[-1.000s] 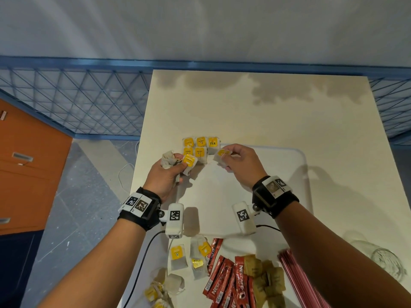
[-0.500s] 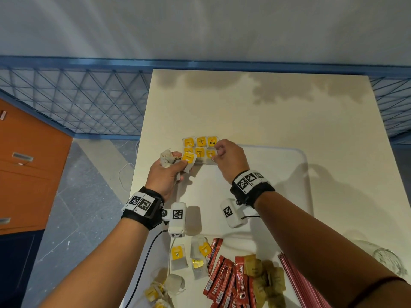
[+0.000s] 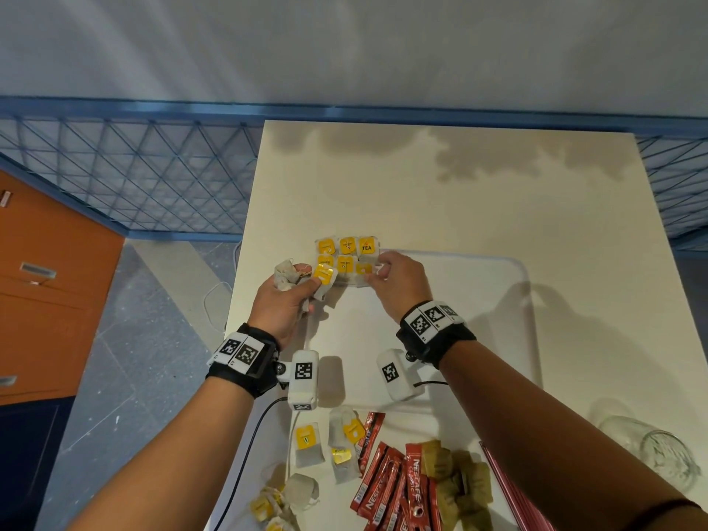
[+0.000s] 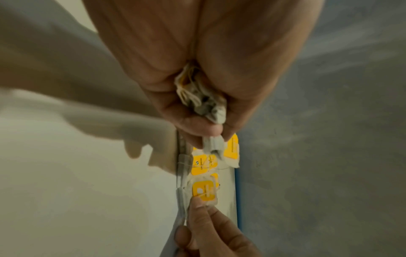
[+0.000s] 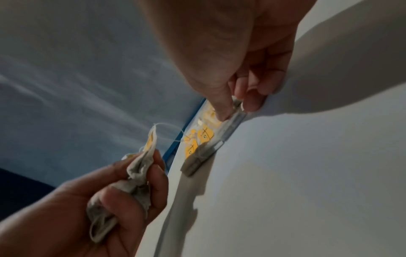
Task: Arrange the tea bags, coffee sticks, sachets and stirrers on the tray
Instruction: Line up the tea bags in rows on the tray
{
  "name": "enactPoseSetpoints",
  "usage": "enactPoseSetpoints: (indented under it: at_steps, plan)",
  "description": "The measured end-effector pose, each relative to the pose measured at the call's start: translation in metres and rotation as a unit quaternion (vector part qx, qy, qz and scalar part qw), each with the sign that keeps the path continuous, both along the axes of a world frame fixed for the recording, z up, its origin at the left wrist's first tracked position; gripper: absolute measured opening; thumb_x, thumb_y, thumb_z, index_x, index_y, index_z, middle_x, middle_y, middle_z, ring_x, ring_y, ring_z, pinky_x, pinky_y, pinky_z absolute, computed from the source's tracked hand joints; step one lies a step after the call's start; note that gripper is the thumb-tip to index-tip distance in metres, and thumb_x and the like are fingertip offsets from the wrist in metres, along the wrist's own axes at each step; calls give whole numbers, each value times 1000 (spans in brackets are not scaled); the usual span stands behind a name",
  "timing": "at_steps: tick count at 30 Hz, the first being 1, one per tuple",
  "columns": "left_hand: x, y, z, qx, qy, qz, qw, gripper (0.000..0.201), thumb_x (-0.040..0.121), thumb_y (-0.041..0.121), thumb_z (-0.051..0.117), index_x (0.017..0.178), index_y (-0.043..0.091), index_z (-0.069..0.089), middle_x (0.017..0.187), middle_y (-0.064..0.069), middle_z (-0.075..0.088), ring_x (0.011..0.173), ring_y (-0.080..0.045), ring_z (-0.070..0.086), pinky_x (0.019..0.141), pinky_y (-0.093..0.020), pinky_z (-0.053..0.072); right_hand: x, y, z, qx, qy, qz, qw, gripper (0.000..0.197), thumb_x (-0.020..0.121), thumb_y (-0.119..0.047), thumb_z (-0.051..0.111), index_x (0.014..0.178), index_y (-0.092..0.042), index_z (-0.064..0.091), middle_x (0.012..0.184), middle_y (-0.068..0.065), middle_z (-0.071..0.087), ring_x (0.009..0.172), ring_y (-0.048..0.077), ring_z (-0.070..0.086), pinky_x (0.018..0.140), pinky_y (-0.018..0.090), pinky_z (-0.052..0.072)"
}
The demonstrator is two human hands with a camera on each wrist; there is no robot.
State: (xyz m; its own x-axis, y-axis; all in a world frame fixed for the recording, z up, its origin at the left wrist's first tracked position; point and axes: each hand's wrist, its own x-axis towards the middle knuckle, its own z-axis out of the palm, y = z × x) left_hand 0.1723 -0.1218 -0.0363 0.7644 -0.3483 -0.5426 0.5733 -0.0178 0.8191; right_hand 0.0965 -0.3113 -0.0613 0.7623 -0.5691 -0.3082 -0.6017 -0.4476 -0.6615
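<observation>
A cream worktop [image 3: 479,208] stands against a pale wall, with a blue wire-mesh rail [image 3: 126,178] behind it, grey floor tiles and an orange cabinet [image 3: 46,285] to the left. On it lies a white tray [image 3: 509,300], where yellow-tagged tea bags [image 3: 346,254] sit in two rows at the far left corner. The right hand [image 3: 398,281] pinches the end bag of the near row, the left hand [image 3: 285,300] is curled round a bunch of tea bags just beside them, and red coffee sticks [image 3: 387,480], brown sachets [image 3: 459,480], pink stirrers [image 3: 505,488] and loose tea bags lie on the worktop near the tray's front edge.
</observation>
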Motion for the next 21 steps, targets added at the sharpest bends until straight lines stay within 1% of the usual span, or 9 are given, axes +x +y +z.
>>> enactPoseSetpoints:
  at_steps: [2, 4, 6, 8, 10, 13, 16, 19, 21]
  plan:
    - [0, 0, 0, -1, -3, 5, 1000, 13, 93, -2, 65, 98, 10, 66, 80, -8, 68, 56, -12, 58, 46, -21, 47, 3, 3, 0, 10, 21, -2, 1000, 36, 94, -29, 68, 127, -15, 67, 117, 4, 71, 109, 23, 66, 99, 40, 53]
    - [0, 0, -1, -2, -6, 11, 1000, 14, 93, -2, 65, 103, 7, 65, 80, -5, 69, 59, -11, 61, 47, -20, 48, 7, 5, 0, 17, 32, -6, 999, 36, 96, -29, 67, 128, -13, 68, 122, 5, 71, 113, 24, 65, 99, 33, 51]
    - [-1, 0, -2, -1, -5, 12, 1000, 15, 93, -2, 66, 106, 7, 65, 79, -3, 71, 61, -11, 62, 49, -19, 48, 10, 6, 2, 15, 36, -13, 999, 31, 96, -29, 66, 122, -14, 72, 116, 4, 73, 109, 23, 67, 90, 27, 50]
    - [-2, 0, -3, 2, -1, 12, 1000, 16, 93, -1, 67, 106, 8, 65, 78, -3, 72, 59, -12, 60, 49, -19, 48, 10, 6, 3, 11, 33, -14, 999, 25, 96, -28, 65, 115, -15, 74, 110, 4, 75, 104, 24, 68, 83, 25, 48]
    - [-2, 1, -4, 4, 0, 10, 1000, 20, 93, -1, 67, 111, 6, 64, 77, -4, 72, 58, -13, 59, 49, -20, 48, 9, 7, 4, 19, 23, -30, 999, 27, 96, -30, 64, 120, -17, 69, 111, 3, 73, 103, 23, 68, 83, 26, 49]
    - [-3, 0, -2, 7, -11, -7, 1000, 21, 94, -1, 65, 114, 3, 62, 69, -1, 68, 51, -11, 54, 47, -20, 47, 5, 8, 8, 9, -2, -40, 999, 34, 96, -38, 62, 125, -22, 59, 111, -1, 69, 103, 21, 65, 90, 36, 54]
    - [-3, 0, 1, 7, -18, -3, 1000, 21, 94, -1, 66, 113, 3, 61, 68, -1, 67, 48, -10, 51, 45, -21, 47, -2, 17, 17, 55, -75, -31, 995, 23, 97, -36, 63, 114, -21, 66, 95, -4, 66, 90, 17, 64, 84, 35, 54]
    - [-4, -1, 5, -4, -23, 0, 1000, 22, 93, -2, 65, 114, 1, 60, 71, -2, 70, 50, -10, 57, 45, -21, 48, -9, 30, 21, 153, -117, 1, 981, 16, 94, -38, 66, 101, -26, 74, 92, -10, 70, 86, 10, 65, 83, 36, 57]
    - [-7, -2, 10, -18, -18, -2, 1000, 19, 93, -3, 65, 111, 1, 59, 73, -4, 71, 50, -10, 60, 44, -22, 49, -12, 38, 18, 199, -124, 9, 972, 19, 90, -41, 71, 101, -26, 76, 91, -12, 70, 86, 10, 66, 83, 39, 58]
